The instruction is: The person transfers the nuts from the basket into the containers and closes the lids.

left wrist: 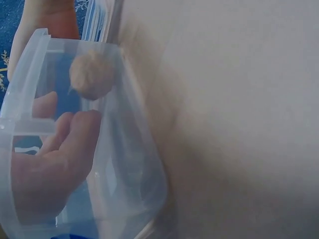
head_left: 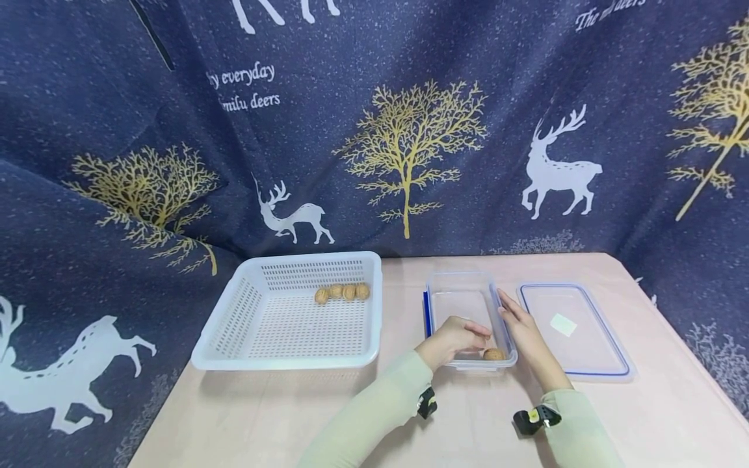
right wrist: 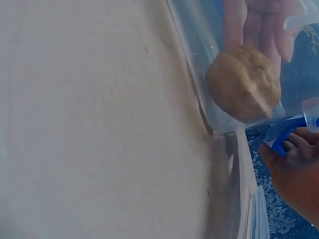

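Observation:
A clear plastic food box (head_left: 468, 365) with blue-edged side flaps stands on the table. One walnut (head_left: 494, 354) lies in its near right corner and shows through the wall in the left wrist view. My left hand (head_left: 459, 338) reaches over the left rim into the box. Its fingers are loosely bent beside the walnut, with a small gap to it in the left wrist view. My right hand (head_left: 523, 328) holds the box's right side from outside; the right wrist view shows its fingers (right wrist: 294, 144) bent at a blue-edged flap.
A white perforated basket (head_left: 287, 364) stands at the left, with several walnuts (head_left: 342, 292) in its far right corner. To the right of the box lies a clear lid (head_left: 585, 354) with a blue seal and a pale sticker. A dark patterned cloth (head_left: 456, 227) hangs behind the table.

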The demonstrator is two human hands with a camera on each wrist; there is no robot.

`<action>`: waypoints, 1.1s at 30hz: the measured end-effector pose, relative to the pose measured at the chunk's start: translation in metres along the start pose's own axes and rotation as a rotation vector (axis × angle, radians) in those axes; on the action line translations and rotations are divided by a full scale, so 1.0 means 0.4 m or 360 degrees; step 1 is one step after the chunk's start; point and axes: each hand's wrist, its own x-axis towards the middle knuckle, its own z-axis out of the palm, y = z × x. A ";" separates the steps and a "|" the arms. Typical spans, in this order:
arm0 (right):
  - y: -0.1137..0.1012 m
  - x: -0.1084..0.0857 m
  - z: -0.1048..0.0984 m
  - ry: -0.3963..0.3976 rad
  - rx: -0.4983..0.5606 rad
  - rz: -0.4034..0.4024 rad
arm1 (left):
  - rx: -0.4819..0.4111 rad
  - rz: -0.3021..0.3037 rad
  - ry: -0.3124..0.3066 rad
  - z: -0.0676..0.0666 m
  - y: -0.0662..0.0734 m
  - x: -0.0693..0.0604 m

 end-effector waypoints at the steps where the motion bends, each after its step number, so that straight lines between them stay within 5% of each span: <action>1: 0.000 0.000 0.000 -0.0001 -0.0002 0.0002 | 0.0006 0.0005 -0.0004 -0.004 0.002 0.000; 21: 0.001 -0.003 -0.004 -0.0004 -0.0051 -0.0015 | -0.0187 0.0140 -0.0125 -0.071 0.110 -0.007; 33: -0.004 -0.006 0.000 -0.0030 -0.0036 0.0014 | -0.0165 0.0289 -0.0040 -0.204 0.215 -0.038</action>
